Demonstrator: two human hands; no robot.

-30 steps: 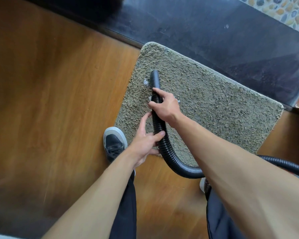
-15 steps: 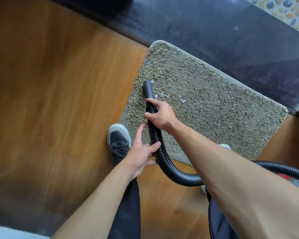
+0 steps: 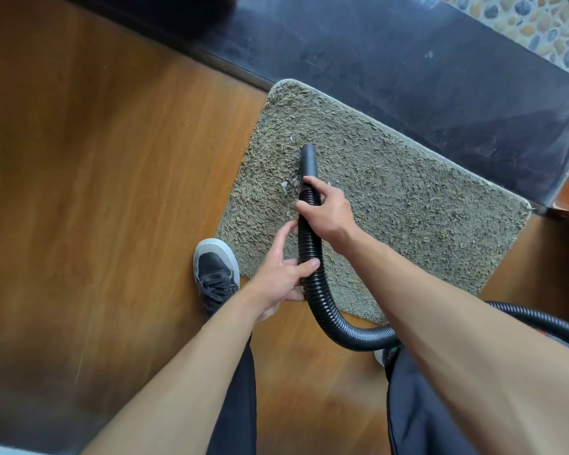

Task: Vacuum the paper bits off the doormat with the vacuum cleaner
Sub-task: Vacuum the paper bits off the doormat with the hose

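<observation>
Head view (the only one). Reference thing: the doormat (image 3: 408,208), which lies on the wooden floor (image 3: 112,192) with its far edge against the dark threshold (image 3: 408,60).

Hose (image 3: 322,310): black and ribbed. It comes in from beyond the doormat's near right corner, loops over the near edge and runs up across the doormat's left part. Its smooth nozzle (image 3: 309,162) ends over the left-centre pile. I cannot tell whether the tip touches the pile.

Hands: my right hand (image 3: 329,215) is wrapped round the hose where the ribs meet the nozzle. My left hand (image 3: 281,277) sits lower, toward the doormat's near edge, with the thumb across the top of the hose and the fingers under it. Both are clamped on the hose, apart from each other.

Paper bits (image 3: 286,187): a small pale cluster sits in the pile just left of the nozzle, with a fleck or two closer to the near edge. A shoe (image 3: 216,274) stands at the doormat's near left corner.

Handling, my judgement:
- The hose looks light and springy, and the ribs give good purchase.
- Only the stiff nozzle end steers, so the grip belongs at that collar, with the second hand managing slack.
- The bits are near weightless and probably snagged in the shaggy pile.
- The doormat is soft and may lift under suction.
</observation>
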